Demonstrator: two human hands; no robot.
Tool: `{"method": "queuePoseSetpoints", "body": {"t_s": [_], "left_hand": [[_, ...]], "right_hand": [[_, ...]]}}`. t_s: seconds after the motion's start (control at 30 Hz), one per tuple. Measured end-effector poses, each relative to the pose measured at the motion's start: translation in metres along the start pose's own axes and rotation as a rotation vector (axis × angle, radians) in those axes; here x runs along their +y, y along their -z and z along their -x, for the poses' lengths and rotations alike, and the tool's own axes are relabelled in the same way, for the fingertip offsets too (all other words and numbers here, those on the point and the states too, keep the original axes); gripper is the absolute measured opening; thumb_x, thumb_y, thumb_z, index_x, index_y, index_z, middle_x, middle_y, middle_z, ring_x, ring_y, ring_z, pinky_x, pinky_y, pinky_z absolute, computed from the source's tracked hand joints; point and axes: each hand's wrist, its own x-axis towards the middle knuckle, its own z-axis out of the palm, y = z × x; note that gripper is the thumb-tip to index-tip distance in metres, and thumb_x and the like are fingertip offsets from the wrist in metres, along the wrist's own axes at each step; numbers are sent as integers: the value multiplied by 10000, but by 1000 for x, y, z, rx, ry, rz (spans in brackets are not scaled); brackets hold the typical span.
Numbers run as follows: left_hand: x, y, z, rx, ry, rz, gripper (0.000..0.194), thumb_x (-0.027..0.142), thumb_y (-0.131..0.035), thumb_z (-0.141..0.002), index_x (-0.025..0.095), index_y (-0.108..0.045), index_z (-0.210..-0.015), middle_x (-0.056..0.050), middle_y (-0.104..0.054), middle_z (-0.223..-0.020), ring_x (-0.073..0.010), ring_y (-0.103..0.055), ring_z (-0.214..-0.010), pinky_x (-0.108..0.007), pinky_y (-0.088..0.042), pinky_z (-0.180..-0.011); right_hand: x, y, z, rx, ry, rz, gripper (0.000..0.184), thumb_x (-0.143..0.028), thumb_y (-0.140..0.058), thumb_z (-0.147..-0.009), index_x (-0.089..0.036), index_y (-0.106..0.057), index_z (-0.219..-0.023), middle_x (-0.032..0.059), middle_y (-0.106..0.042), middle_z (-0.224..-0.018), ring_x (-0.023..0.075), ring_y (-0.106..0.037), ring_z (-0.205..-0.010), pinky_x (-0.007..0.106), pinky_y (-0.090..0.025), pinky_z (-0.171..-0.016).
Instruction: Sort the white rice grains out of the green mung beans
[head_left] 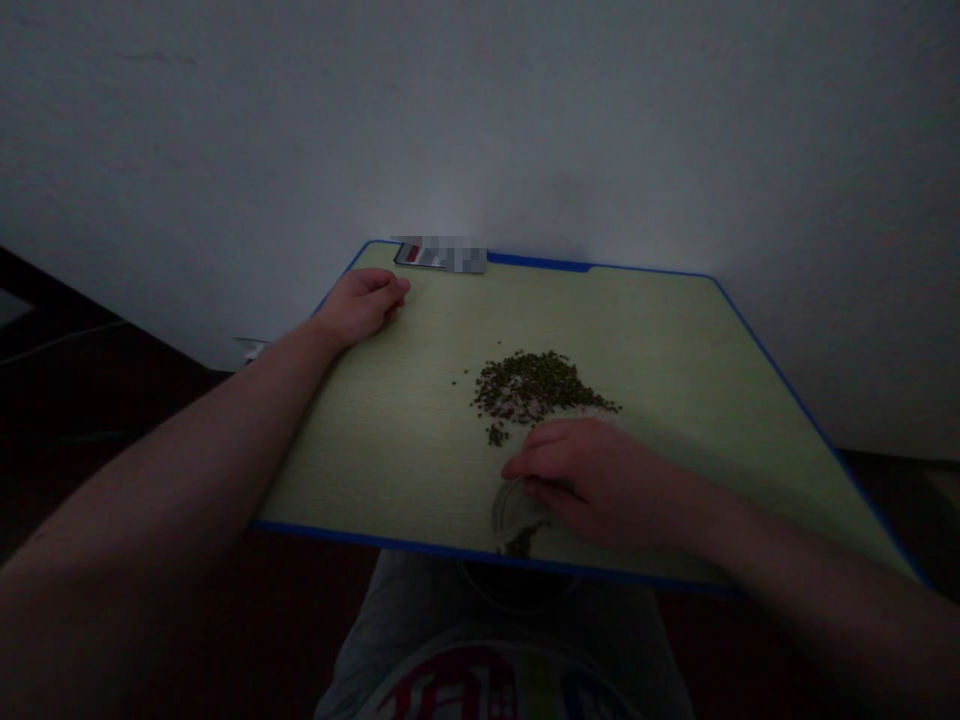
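A heap of small dark green beans or seeds (536,380) lies mixed with paler bits near the middle of the low table (420,430). Just in front of it my right hand (592,480) is closed on the rim of a clear round lid or shallow cup (504,515), tilted at the table's front edge. A small cluster of beans (523,541) shows by the clear piece at that edge. Below the edge, between my legs, a dark round container (517,590) is partly hidden. My left hand (365,305) rests at the table's left side, fingers curled, with nothing visible in them.
A phone-like flat device (442,257), partly pixelated, lies at the back left edge. The table has a blue rim (795,395) and stands against a pale wall (480,120). Single beans are scattered left of the heap. The floor is dark.
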Motion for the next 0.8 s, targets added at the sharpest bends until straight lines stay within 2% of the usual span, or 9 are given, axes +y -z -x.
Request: {"method": "queuePoseSetpoints", "body": {"t_s": [0.3,0.47,0.8], "left_hand": [[-3,-1,-1,-4,4,30,315,430,-501,-768,164,-509,-600,19,-446,-482,-76,-369,-428,-225,-294,-440],[0,0,0,0,8,-18,314,415,-501,-767,166,-509,-575,14,-447,-480,-83,-374,-438,-237,-302,-459],[-1,0,1,-1,-1,-7,326,433,-497,-769,171,-504,-576,17,-432,-472,-81,-358,-432,-237,-282,-449]], "right_hand": [[0,8,5,-104,-122,124,154,-237,-534,-813,-194,-679,-783,33,-658,-726,162,-578,-701,263,-353,-618],[-3,11,6,-157,-191,92,130,-245,-549,-786,-199,-659,-736,7,-637,-646,126,-550,-590,236,-311,-533],[-7,12,9,-208,-229,84,115,-247,-562,-763,-202,-665,-736,4,-636,-640,111,-519,-552,228,-276,-492]]}}
